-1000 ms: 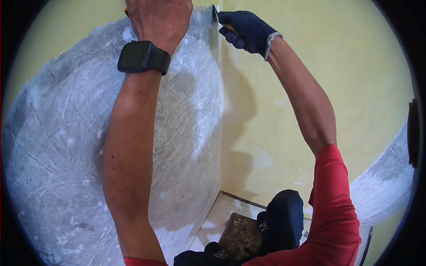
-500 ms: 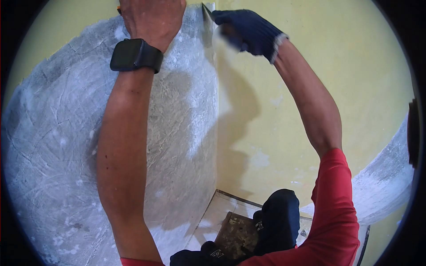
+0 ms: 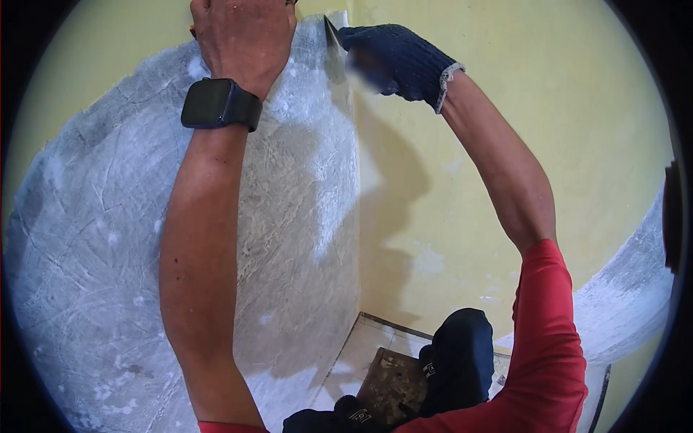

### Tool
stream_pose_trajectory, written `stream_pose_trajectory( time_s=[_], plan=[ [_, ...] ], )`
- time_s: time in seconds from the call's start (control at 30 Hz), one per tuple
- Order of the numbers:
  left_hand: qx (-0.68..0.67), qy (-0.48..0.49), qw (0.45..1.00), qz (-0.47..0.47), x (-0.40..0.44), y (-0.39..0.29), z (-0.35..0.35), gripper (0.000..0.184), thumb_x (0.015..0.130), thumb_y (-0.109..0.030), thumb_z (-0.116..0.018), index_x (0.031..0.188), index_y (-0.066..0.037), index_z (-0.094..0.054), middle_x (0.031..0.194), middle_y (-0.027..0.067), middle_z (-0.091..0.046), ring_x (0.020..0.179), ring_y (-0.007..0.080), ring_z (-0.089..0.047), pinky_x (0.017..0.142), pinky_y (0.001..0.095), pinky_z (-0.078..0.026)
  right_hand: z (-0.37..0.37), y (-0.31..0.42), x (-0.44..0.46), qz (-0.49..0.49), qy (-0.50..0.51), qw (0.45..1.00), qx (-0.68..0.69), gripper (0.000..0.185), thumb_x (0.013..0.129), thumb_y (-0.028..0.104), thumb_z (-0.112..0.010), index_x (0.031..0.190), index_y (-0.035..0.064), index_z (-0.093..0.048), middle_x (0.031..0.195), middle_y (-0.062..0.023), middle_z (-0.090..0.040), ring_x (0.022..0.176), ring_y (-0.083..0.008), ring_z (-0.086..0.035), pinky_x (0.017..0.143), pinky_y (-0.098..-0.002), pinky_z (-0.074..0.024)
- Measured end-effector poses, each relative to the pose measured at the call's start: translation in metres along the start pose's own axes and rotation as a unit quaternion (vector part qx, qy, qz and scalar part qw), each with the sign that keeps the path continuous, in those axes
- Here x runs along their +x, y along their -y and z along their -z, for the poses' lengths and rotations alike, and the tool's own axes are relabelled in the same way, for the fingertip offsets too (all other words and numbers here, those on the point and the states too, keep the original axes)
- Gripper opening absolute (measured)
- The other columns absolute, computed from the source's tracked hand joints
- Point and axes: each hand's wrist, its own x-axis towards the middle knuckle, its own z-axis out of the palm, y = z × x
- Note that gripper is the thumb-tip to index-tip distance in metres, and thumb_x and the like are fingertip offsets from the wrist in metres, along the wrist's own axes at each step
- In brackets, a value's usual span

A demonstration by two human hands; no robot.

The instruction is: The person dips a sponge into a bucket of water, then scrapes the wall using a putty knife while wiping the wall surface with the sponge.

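Observation:
My right hand (image 3: 401, 63), in a dark blue knitted glove, is closed round the handle of a scraper. The thin dark blade of the scraper (image 3: 331, 34) points up and left against the top of the grey bare wall (image 3: 296, 187), near the corner. My left hand (image 3: 245, 36) is bare, with a black watch on the wrist, and is raised against the wall at the top. Its fingers are curled, and a small orange and dark piece of something shows at its left side; what it grips is mostly hidden.
A yellow painted wall (image 3: 462, 187) meets the grey one at a vertical corner. Below are a tiled floor (image 3: 346, 364), a stained brown board (image 3: 393, 382) and my dark-clothed knees. Another grey patch (image 3: 628, 296) is at the far right, beside a dark object at the edge.
My right hand has swung the scraper blade leftwards from the corner onto the grey wall. My left hand has shifted slightly left and down.

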Motion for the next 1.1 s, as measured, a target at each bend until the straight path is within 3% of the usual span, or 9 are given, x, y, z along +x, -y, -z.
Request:
stream_pose_trajectory(
  time_s=[0.1, 0.2, 0.3, 0.4, 0.7, 0.77, 0.9, 1.0, 1.1],
  plan=[
    [0.020, 0.006, 1.000, 0.004, 0.001, -0.002, 0.000, 0.050, 0.072, -0.011, -0.078, 0.118, -0.008, -0.057, 0.115, 0.0124, -0.055, 0.105, 0.0274, -0.056, 0.091, 0.0420, -0.040, 0.016, -0.020, 0.032, 0.030, 0.031, 0.999, 0.014, 0.033, 0.093, 0.033, -0.056, 0.076, 0.0043, -0.056, 0.057, 0.0021, -0.050, 0.044, -0.0050, -0.043, 0.038, -0.0211, -0.0310],
    [0.022, -0.010, 1.000, -0.001, 0.000, -0.001, -0.003, 0.050, 0.073, -0.011, -0.078, 0.118, -0.008, -0.057, 0.115, 0.0120, -0.055, 0.106, 0.0272, -0.056, 0.092, 0.0418, -0.040, 0.035, -0.029, 0.055, 0.155, 0.104, 0.974, -0.129, 0.032, 0.093, 0.033, -0.056, 0.081, 0.0028, -0.058, 0.059, 0.0018, -0.050, 0.043, -0.0039, -0.041, 0.037, -0.0202, -0.0314],
    [0.005, 0.001, 1.000, 0.006, 0.001, -0.001, 0.000, 0.050, 0.073, -0.011, -0.078, 0.118, -0.008, -0.057, 0.115, 0.0116, -0.056, 0.106, 0.0269, -0.056, 0.092, 0.0419, -0.040, 0.011, -0.005, -0.002, 0.012, 0.032, 0.998, -0.046, 0.032, 0.093, 0.034, -0.054, 0.082, 0.0049, -0.059, 0.059, 0.0023, -0.050, 0.042, -0.0034, -0.039, 0.037, -0.0191, -0.0311],
    [0.022, 0.014, 0.999, 0.025, 0.002, -0.005, -0.002, 0.050, 0.072, -0.011, -0.078, 0.118, -0.008, -0.058, 0.115, 0.0116, -0.056, 0.106, 0.0268, -0.056, 0.092, 0.0419, -0.040, 0.010, -0.012, 0.008, 0.033, 0.018, 0.999, -0.011, 0.022, 0.089, 0.022, -0.054, 0.078, 0.0034, -0.057, 0.069, -0.0047, -0.058, 0.045, -0.0086, -0.046, 0.039, -0.0246, -0.0332],
    [-0.032, 0.004, 0.999, 0.026, 0.002, -0.006, 0.001, 0.051, 0.072, -0.010, -0.079, 0.118, -0.007, -0.058, 0.116, 0.0126, -0.055, 0.106, 0.0275, -0.056, 0.092, 0.0422, -0.040, 0.022, -0.009, 0.009, 0.024, 0.047, 0.997, -0.060, 0.028, 0.090, 0.028, -0.053, 0.080, 0.0017, -0.057, 0.065, -0.0058, -0.057, 0.046, -0.0095, -0.046, 0.040, -0.0241, -0.0360],
    [-0.020, 0.007, 0.999, 0.035, 0.001, -0.014, 0.008, 0.051, 0.072, -0.010, -0.079, 0.118, -0.007, -0.058, 0.116, 0.0127, -0.055, 0.106, 0.0278, -0.056, 0.092, 0.0424, -0.040, 0.028, -0.015, 0.033, 0.172, 0.112, 0.966, -0.159, 0.028, 0.091, 0.028, -0.051, 0.082, 0.0017, -0.057, 0.065, -0.0061, -0.057, 0.046, -0.0102, -0.047, 0.040, -0.0250, -0.0363],
    [-0.007, 0.013, 1.000, 0.027, 0.003, -0.004, 0.003, 0.051, 0.072, -0.012, -0.079, 0.118, -0.007, -0.058, 0.116, 0.0125, -0.055, 0.107, 0.0280, -0.056, 0.092, 0.0426, -0.040, 0.010, -0.002, -0.002, -0.004, 0.038, 0.995, -0.088, 0.029, 0.094, 0.029, -0.049, 0.078, 0.0058, -0.054, 0.060, -0.0005, -0.051, 0.043, -0.0067, -0.042, 0.039, -0.0234, -0.0331],
    [0.005, 0.010, 0.999, 0.030, 0.000, -0.006, 0.000, 0.050, 0.072, -0.012, -0.079, 0.118, -0.007, -0.058, 0.116, 0.0122, -0.055, 0.107, 0.0277, -0.055, 0.092, 0.0424, -0.040, 0.026, -0.024, 0.035, 0.136, 0.088, 0.961, -0.225, 0.028, 0.094, 0.029, -0.050, 0.079, 0.0059, -0.054, 0.060, -0.0005, -0.051, 0.043, -0.0067, -0.042, 0.038, -0.0231, -0.0338],
    [0.026, 0.027, 0.999, 0.029, 0.003, -0.005, 0.001, 0.051, 0.072, -0.012, -0.079, 0.118, -0.008, -0.058, 0.116, 0.0121, -0.056, 0.107, 0.0272, -0.055, 0.092, 0.0423, -0.040, 0.016, -0.017, 0.014, 0.070, 0.082, 0.989, -0.105, 0.027, 0.092, 0.027, -0.049, 0.077, 0.0050, -0.054, 0.062, -0.0035, -0.053, 0.044, -0.0088, -0.044, 0.040, -0.0250, -0.0351]
  ],
)
